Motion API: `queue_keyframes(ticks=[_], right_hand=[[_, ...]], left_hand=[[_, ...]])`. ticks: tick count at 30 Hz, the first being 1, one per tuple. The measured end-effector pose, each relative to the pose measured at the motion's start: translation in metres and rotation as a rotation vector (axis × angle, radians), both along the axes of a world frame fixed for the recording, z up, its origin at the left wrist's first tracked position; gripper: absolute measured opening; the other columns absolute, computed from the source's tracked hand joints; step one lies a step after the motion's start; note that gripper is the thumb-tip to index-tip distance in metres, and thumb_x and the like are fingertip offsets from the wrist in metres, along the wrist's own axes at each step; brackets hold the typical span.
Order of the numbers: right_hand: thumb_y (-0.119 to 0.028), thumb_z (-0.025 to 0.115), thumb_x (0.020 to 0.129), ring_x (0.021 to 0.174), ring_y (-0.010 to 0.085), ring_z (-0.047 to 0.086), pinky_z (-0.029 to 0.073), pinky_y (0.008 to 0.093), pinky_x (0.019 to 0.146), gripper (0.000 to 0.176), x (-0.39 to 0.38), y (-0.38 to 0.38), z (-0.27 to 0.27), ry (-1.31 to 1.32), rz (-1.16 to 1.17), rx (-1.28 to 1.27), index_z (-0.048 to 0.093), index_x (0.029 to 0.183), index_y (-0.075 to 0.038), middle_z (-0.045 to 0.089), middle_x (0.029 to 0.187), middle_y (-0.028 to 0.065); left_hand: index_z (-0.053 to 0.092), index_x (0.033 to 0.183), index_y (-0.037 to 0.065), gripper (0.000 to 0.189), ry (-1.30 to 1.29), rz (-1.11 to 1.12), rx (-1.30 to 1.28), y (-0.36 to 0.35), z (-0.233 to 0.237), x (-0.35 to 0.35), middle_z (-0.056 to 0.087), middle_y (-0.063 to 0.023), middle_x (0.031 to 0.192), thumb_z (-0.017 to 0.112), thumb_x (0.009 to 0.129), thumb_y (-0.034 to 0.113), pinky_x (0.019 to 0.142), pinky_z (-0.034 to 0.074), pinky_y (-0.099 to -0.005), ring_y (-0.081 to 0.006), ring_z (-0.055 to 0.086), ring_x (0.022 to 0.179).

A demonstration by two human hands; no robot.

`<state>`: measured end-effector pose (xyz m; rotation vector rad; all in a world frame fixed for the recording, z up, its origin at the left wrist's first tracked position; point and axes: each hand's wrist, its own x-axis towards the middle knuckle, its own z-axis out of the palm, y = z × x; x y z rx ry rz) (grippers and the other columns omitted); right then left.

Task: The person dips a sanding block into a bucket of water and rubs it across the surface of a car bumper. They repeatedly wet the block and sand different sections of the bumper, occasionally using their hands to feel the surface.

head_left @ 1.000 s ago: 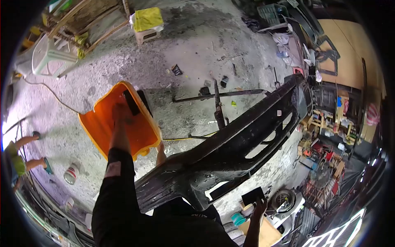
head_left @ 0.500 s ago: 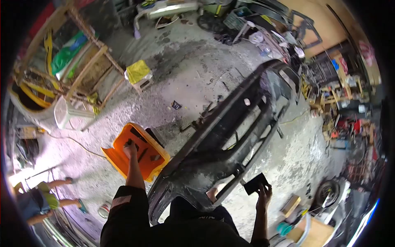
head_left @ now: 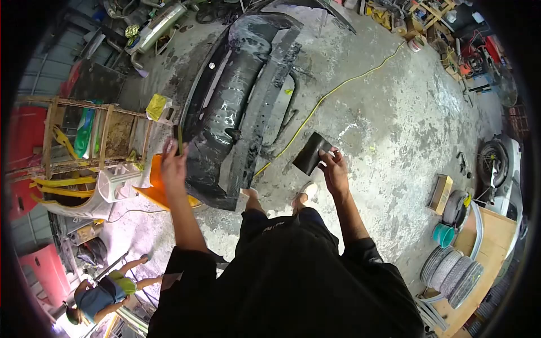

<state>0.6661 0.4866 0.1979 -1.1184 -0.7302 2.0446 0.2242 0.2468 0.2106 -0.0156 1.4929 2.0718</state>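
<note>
A black car bumper [head_left: 236,93] lies lengthwise on the floor, scuffed and shiny in patches. My left hand [head_left: 173,169] is raised over its near left side, with a thin dark strip [head_left: 180,141] between the fingers. What that strip is I cannot make out. Partly hidden behind my left forearm is an orange plastic panel [head_left: 158,177]. To the right of the bumper, my right hand [head_left: 336,173] pinches a black rectangular sheet [head_left: 310,154] by one edge; the sheet bends slightly and is held off the floor.
A yellow cable [head_left: 321,101] runs across the concrete beyond the black sheet. At left are a wooden frame [head_left: 105,135] and a white plastic stool [head_left: 118,183]. Tyres [head_left: 451,273] and a teal bucket [head_left: 443,235] stand at right. Another person [head_left: 104,296] is at lower left.
My view has shifted and turned. My left hand has come up from the orange panel, now showing a dark strip in it. My right hand still holds the black sheet, now farther forward.
</note>
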Motion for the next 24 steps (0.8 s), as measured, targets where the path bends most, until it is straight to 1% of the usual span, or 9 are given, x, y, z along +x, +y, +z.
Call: queue_keyframes(ticks=[3,4,5,7,10,14,16,22,24], right_hand=[[-0.012,0.072,0.097,0.089,0.0099,0.065,0.051,0.0310,0.079,0.030,0.022,0.022,0.015,0.053,0.099,0.001,0.050,0.117,-0.014,0.063,0.086,-0.0042],[-0.009,0.068,0.099,0.098,0.0133,0.067,0.050,0.0383,0.086,0.025,0.029,0.031,0.014,0.065,0.158,0.034,0.055,0.119,-0.016,0.071,0.099,-0.0011],[-0.009,0.068,0.099,0.098,0.0133,0.067,0.050,0.0383,0.086,0.025,0.032,0.039,0.018,0.080,0.172,0.041,0.055,0.119,-0.016,0.071,0.099,-0.0011],[-0.009,0.067,0.099,0.097,0.0127,0.066,0.050,0.0387,0.087,0.025,0.032,0.057,0.026,0.193,0.264,0.082,0.055,0.119,-0.016,0.071,0.102,-0.0013],[-0.010,0.068,0.100,0.094,0.0103,0.065,0.051,0.0301,0.085,0.028,0.016,0.087,0.055,0.167,0.364,0.179,0.053,0.123,-0.010,0.072,0.106,0.0035],[-0.012,0.068,0.100,0.097,0.0108,0.064,0.051,0.0274,0.087,0.032,-0.005,0.129,0.096,0.050,0.542,0.360,0.057,0.129,-0.008,0.072,0.107,0.0042],[-0.014,0.069,0.100,0.096,0.0101,0.063,0.051,0.0270,0.086,0.032,-0.018,0.149,0.102,-0.003,0.638,0.452,0.061,0.130,-0.006,0.071,0.106,0.0030],[-0.014,0.070,0.099,0.096,0.0101,0.064,0.052,0.0266,0.084,0.037,-0.053,0.194,0.114,-0.074,0.774,0.682,0.059,0.133,-0.005,0.064,0.111,0.0015],[-0.015,0.073,0.097,0.095,0.0125,0.065,0.055,0.0299,0.081,0.041,-0.072,0.198,0.117,-0.194,0.890,0.764,0.059,0.135,-0.007,0.064,0.115,0.0025]], left_hand=[[0.059,0.127,0.006,0.031,-0.229,-0.089,0.185,0.076,0.014,0.086,0.064,-0.0108,0.103,0.070,0.098,0.011,0.076,0.056,-0.0373,-0.0252,0.065,0.091],[0.060,0.125,0.008,0.030,-0.357,-0.142,0.189,0.097,0.014,0.108,0.061,-0.0080,0.097,0.071,0.098,0.016,0.071,0.052,-0.0357,-0.0221,0.061,0.085],[0.061,0.123,0.009,0.029,-0.484,-0.196,0.193,0.116,0.016,0.129,0.058,-0.0052,0.092,0.072,0.098,0.021,0.067,0.048,-0.0340,-0.0190,0.057,0.079],[0.061,0.120,0.012,0.032,-0.406,-0.280,0.119,0.152,0.046,0.185,0.050,0.0002,0.083,0.072,0.098,0.031,0.063,0.042,-0.0302,-0.0135,0.047,0.069],[0.063,0.120,0.013,0.036,-0.229,-0.473,-0.019,0.182,0.053,0.223,0.049,0.0033,0.080,0.068,0.099,0.042,0.061,0.041,-0.0296,-0.0092,0.042,0.062],[0.059,0.134,0.010,0.047,-0.101,-0.476,-0.043,0.211,0.060,0.242,0.057,0.0015,0.089,0.067,0.100,0.042,0.071,0.048,-0.0298,-0.0103,0.050,0.069],[0.055,0.141,0.009,0.049,0.075,-0.646,-0.115,0.219,0.054,0.240,0.059,-0.0005,0.098,0.064,0.102,0.038,0.076,0.048,-0.0282,-0.0103,0.054,0.077],[0.060,0.137,0.008,0.041,0.043,-0.839,0.281,0.255,0.057,0.242,0.060,0.0023,0.095,0.062,0.104,0.031,0.074,0.046,-0.0260,-0.0076,0.055,0.080],[0.062,0.135,0.009,0.040,0.082,-0.779,0.172,0.267,0.084,0.235,0.061,0.0029,0.094,0.063,0.103,0.033,0.073,0.046,-0.0258,-0.0074,0.055,0.082]])
